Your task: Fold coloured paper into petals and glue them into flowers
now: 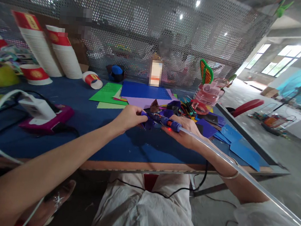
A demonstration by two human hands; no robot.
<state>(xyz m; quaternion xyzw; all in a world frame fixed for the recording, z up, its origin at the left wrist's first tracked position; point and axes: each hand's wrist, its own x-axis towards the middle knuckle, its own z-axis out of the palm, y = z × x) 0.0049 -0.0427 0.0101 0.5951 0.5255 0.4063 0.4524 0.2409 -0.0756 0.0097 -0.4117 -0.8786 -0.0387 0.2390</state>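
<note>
The glue gun (165, 122), a blue one with a small red light glowing on its body and a long clear glue stick (216, 149) trailing from its back, is held over the blue table (90, 128), just in front of a heap of coloured paper scraps (207, 127). It is gripped around the body by the closed right hand (184, 132), while a dark paper piece (149, 121) at its nozzle is pinched by the left hand (127, 118). The gun is judged light and stiff and best taken by the handle, well back from the likely hot tip; the paper looks thin and easily creased.
</note>
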